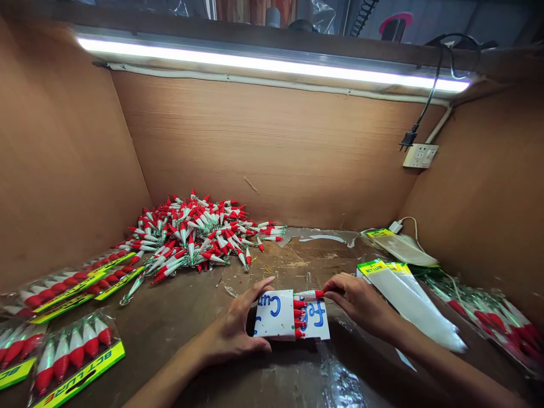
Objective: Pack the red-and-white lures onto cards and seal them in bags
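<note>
At the front middle, my left hand [233,323] grips a white cardboard holder [275,323] with blue lettering, thumb at its near edge and fingers at its far edge. Several fishing lures lie side by side in the holder, their red ends showing over its right part. The thumb and fingertips of my right hand [359,297] pinch the red tip of the farthest fishing lure [312,294], whose white body lies along the holder's far edge. Its left end is hidden at the holder's cover. A big heap of loose red-and-white lures [199,232] lies behind my left hand.
Packed lures with yellow-green labels [79,354] lie along the left side. At right are clear bags with yellow headers [408,294] and more bagged lures [493,311]. Wooden walls surround the brown bench [293,374]. A black plug [408,137] hangs by a socket [420,156].
</note>
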The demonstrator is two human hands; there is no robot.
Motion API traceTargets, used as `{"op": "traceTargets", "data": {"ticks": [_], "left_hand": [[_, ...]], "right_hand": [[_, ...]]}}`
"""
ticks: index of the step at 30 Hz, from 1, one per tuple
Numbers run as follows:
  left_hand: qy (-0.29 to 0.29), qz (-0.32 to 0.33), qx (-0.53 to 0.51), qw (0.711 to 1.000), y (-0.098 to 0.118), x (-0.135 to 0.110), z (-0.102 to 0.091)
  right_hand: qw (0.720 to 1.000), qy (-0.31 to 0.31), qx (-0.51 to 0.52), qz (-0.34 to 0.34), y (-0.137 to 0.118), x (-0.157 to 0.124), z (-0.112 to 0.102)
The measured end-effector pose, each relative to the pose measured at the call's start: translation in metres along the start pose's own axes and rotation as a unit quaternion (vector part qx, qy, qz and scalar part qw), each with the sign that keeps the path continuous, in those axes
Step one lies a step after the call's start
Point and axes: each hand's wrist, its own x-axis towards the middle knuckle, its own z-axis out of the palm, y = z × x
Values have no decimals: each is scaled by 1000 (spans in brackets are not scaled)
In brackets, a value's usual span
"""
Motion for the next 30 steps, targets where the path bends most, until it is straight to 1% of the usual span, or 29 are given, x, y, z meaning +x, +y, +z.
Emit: {"op": "traceTargets", "data": {"ticks": [3,6,9,12,15,17,18,20,22,23,24,25,26,28,30], "left_hand": [[-4,1,-3,1000,2,1,0],[-15,10,-7,1000,3,2,4],[-21,9,1,1000,-1,2,8],[-21,-10,32,999,-5,-1,10],[-54,-17,62,996,-4,-4,7],[-81,-26,78,993,-1,-5,4],[-91,-33,85,992,0,-6,4],[-96,-43,99,989,2,-6,4],[-91,-44,113,988,2,-6,7],[-85,-45,119,988,1,-5,10],[-78,-45,123,988,0,-5,13],[-71,-44,124,989,-1,-4,17],[-64,-42,124,989,-2,-4,20],[-55,-34,121,991,-4,-3,25],[-57,-25,119,991,-4,-3,26]], "right_hand": [[1000,0,2,-10,-1,2,3],[1000,3,-4,-30,-6,6,13],[998,-4,-13,-63,-12,13,29],[997,-14,-18,-80,-13,18,48],[995,-38,-26,-86,-11,18,60],[995,-43,-42,-82,-5,15,58],[995,-37,-55,-73,0,14,54],[994,-16,-105,-36,17,8,36],[981,5,-192,32,43,-3,14],[966,8,-245,76,59,-10,3],[946,12,-298,128,75,-19,-6],[923,1,-341,177,90,-28,-14],[906,-15,-366,212,104,-36,-19],[886,-33,-387,254,122,-50,-23],[878,-30,-393,271,130,-55,-22]]}}
